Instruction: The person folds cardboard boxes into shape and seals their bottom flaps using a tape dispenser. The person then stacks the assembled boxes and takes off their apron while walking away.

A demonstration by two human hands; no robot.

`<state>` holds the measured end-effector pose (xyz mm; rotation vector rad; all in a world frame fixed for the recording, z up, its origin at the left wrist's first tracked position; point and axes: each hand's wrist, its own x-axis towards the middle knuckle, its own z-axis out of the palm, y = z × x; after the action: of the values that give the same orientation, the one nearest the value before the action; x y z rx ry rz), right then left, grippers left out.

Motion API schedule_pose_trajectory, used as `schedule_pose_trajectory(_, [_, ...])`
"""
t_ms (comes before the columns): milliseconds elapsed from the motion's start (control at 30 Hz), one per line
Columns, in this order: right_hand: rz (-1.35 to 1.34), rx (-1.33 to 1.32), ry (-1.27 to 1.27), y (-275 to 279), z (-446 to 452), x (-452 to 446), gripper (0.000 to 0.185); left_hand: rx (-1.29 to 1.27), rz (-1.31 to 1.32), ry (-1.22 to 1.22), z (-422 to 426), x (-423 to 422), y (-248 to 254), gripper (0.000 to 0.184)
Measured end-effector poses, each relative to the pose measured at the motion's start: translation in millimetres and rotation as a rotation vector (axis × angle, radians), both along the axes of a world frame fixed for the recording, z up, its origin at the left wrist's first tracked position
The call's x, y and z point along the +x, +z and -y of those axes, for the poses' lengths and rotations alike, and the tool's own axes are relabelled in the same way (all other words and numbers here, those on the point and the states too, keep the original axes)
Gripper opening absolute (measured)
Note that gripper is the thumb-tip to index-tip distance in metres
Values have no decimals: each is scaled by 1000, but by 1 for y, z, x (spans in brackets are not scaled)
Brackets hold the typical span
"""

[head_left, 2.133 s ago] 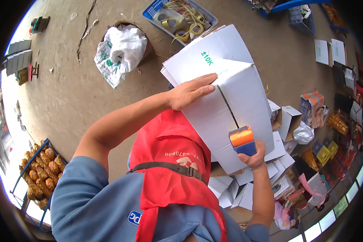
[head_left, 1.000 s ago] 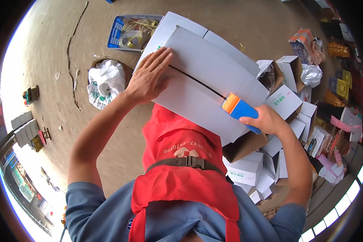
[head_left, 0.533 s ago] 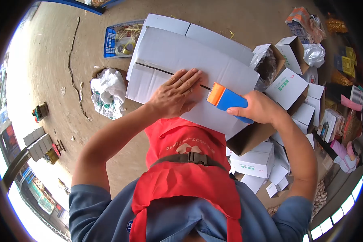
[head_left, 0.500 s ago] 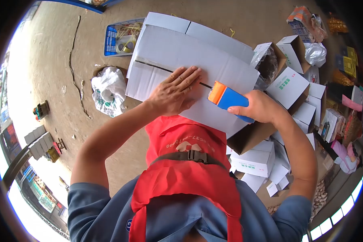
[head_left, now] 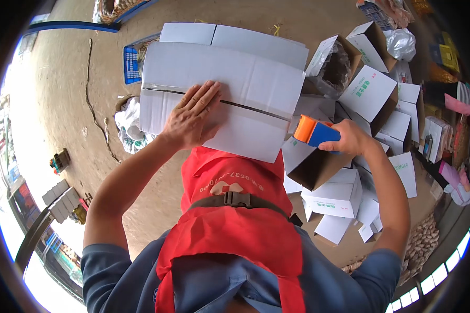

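Note:
A white carton (head_left: 235,68) lies in front of me, a dark seam running across its face between two flaps. My left hand (head_left: 195,115) rests flat on it over the left part of the seam, fingers stretched out. Clear tape shows along the seam at the left end. In my right hand (head_left: 344,138) is a blue and orange tape dispenser (head_left: 318,133), held just off the carton's right edge, its orange end toward the seam. Whether tape runs from it to the carton is hard to tell.
Several open white cartons (head_left: 368,94) are heaped on the floor at the right. A blue basket (head_left: 132,65) and a white plastic bag (head_left: 130,122) stand at the left, partly behind the carton. A person in pink (head_left: 457,182) is at the far right.
The dispenser has moved right along the seam and past the carton's edge. My left hand has shifted left, and more of the seam shows. The view has turned slightly.

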<state>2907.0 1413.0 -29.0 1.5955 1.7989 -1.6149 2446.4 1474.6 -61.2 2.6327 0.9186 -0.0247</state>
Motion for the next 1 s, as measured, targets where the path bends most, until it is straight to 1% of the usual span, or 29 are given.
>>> schedule_pose_trajectory(33, [-14, 9, 0, -6, 1, 2, 72, 5, -5, 6, 0, 1, 0, 81])
schedule_pose_trajectory(167, [-20, 61, -7, -19, 8, 11, 72, 8, -26, 12, 0, 1, -1, 84])
schedule_pose_trajectory(267, [-37, 99, -62, -32, 15, 19, 74, 22, -26, 12, 1, 1, -1, 85])
schedule_pose_trajectory(367, [-36, 110, -73, -45, 18, 20, 77, 24, -3, 14, 1, 2, 0, 83])
schedule_pose_trajectory(500, [-53, 113, -38, -54, 19, 19, 81, 16, 5, 8, 1, -1, -4, 86])
schedule_pose_trajectory(567, [-54, 113, -40, -56, 20, 19, 82, -1, 16, 7, 1, 0, -2, 84])
schedule_pose_trajectory(633, [20, 86, 20, -58, 15, 15, 83, 19, 28, 12, 3, 1, -1, 80])
schedule_pose_trajectory(667, [33, 100, 14, -58, 13, 11, 83, 43, 31, 15, 2, 2, 0, 77])
schedule_pose_trajectory(733, [-19, 169, -47, -60, 13, 2, 82, 56, 60, 6, 1, 1, -1, 76])
schedule_pose_trajectory(767, [-4, 183, -58, -67, 17, 1, 82, 55, 79, 6, 1, 0, -1, 76])
schedule_pose_trajectory(800, [19, 155, -64, -74, 20, -2, 82, 73, 94, -5, 1, -1, -3, 76])
schedule_pose_trajectory(867, [64, 145, -83, -68, 18, -7, 82, -1, 124, 4, 0, -2, -4, 79])
schedule_pose_trajectory(933, [110, 13, -88, -55, 10, -19, 76, 7, 150, -5, 1, -5, -2, 78])
schedule_pose_trajectory(1000, [171, 7, -66, -32, 0, -31, 71, 18, 139, 0, 0, -3, 0, 73])
